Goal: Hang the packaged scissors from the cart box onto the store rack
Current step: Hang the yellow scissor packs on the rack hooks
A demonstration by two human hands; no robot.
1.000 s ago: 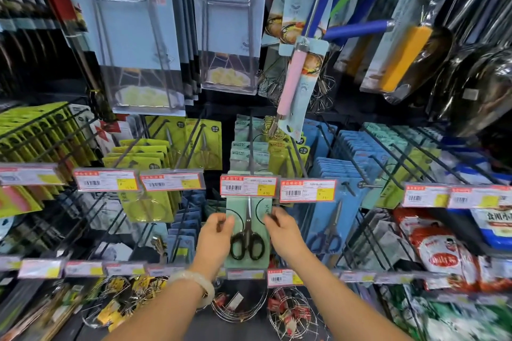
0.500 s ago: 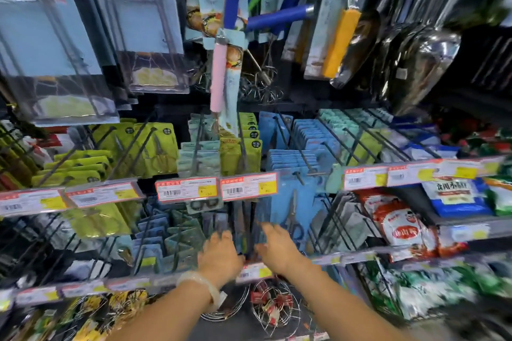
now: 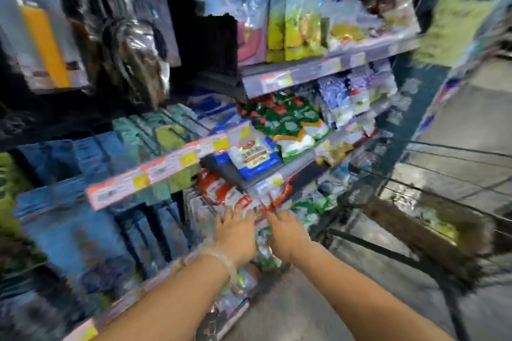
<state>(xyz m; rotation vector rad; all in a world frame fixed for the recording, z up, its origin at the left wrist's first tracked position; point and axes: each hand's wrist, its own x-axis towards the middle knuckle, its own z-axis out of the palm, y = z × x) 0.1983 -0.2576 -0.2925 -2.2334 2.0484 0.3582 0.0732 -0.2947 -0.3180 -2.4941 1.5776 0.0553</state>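
The whole view is smeared by motion. My left hand (image 3: 235, 235), with a pale bracelet on its wrist, and my right hand (image 3: 288, 235) are side by side in front of the lower shelves, fingers stretched out and nothing in them. Blue and green carded packs (image 3: 69, 202) hang on the store rack's hooks at the left; I cannot make out scissors on them through the blur. At the right stands the wire cart (image 3: 393, 252) with a brown box (image 3: 421, 230) inside, its contents unreadable.
A strip of red and yellow price tags (image 3: 155, 174) runs across the rack's hooks. Shelves of bagged food (image 3: 279, 124) fill the centre right. Kitchen tools (image 3: 44, 36) hang at upper left. Grey floor (image 3: 471, 124) lies to the right.
The view has swung right from the scissors hooks toward the cart. Both hands let go of the green scissors pack, left on its hook, and moved away empty.
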